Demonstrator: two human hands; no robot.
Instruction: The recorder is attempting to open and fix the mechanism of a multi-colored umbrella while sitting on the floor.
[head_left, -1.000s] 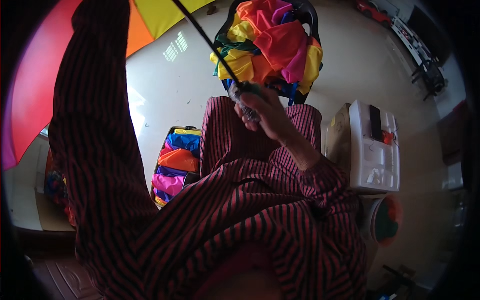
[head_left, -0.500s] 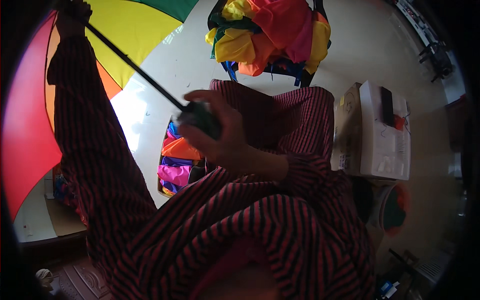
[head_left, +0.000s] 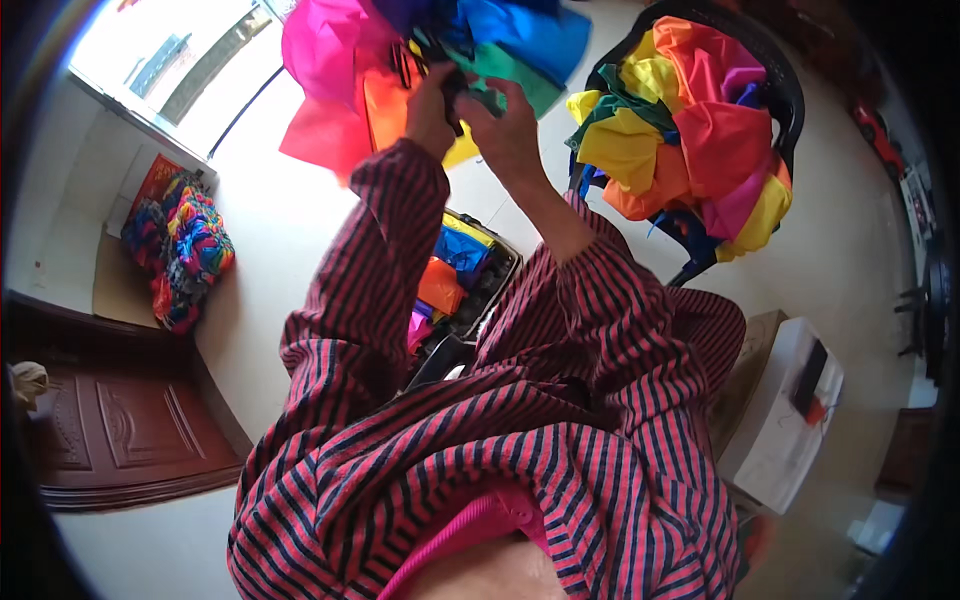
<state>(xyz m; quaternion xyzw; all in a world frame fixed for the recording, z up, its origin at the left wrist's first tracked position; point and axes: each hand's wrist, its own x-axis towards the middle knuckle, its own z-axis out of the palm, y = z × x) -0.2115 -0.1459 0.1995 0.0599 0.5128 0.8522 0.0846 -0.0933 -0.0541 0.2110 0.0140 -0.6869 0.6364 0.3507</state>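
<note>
A rainbow-coloured umbrella (head_left: 335,45) is in front of me at the top of the view, its canopy folded down into loose pink, orange, red, blue and green flaps. My left hand (head_left: 430,115) is closed around the dark middle of the umbrella, where black ribs bunch together. Close beside it, my right hand (head_left: 505,130) has bent fingers around the umbrella's dark green handle end. The fingertips of both hands are partly hidden against the dark parts.
A black-framed chair (head_left: 795,110) at the right holds a heap of coloured fabric (head_left: 690,130). Below my hands stands an open box (head_left: 505,275) of folded coloured cloth. A multicoloured bundle (head_left: 195,235) lies at left, near a brown door (head_left: 120,420). A white foam box (head_left: 780,430) is at right.
The open umbrella has been collapsed, its canopy now hanging in loose flaps. My hands have come together on it, and the view has turned, bringing the door and window into sight.
</note>
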